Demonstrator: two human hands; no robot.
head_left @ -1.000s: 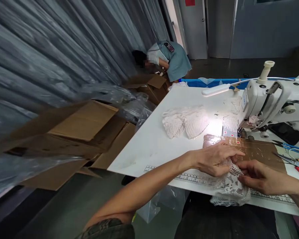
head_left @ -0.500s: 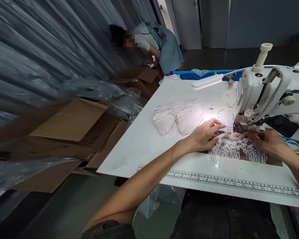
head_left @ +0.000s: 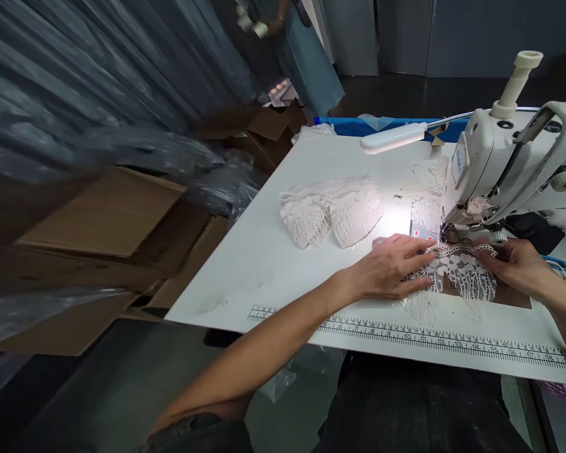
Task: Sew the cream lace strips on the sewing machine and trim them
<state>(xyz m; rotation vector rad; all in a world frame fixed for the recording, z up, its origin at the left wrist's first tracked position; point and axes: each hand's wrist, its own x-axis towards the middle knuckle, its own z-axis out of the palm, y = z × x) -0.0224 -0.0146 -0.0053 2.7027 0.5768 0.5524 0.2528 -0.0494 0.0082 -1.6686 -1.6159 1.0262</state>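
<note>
A strip of white fringed lace trim (head_left: 462, 267) lies under the needle end of a white sewing machine (head_left: 476, 167), over a brown piece (head_left: 512, 296) on the table. My left hand (head_left: 399, 267) rests flat on the lace's left part, fingers stretched and apart, just left of the presser foot. At the right end, my right hand (head_left: 523, 267) pinches the lace's upper edge between thumb and fingers; some of its fingertips are hidden behind the lace and machine. More lace runs behind the needle.
Two joined scalloped lace pieces (head_left: 330, 211) lie left of the machine on the white table (head_left: 245, 251). A lamp (head_left: 393, 138) lights the needle area. A printed ruler (head_left: 405, 333) runs along the front edge. Cardboard boxes (head_left: 104, 214) stand at left; a person (head_left: 311, 63) is behind.
My left hand has flattened and spread across the lace, and the lace has shifted slightly left. My right hand keeps its pinch. The person behind has straightened up.
</note>
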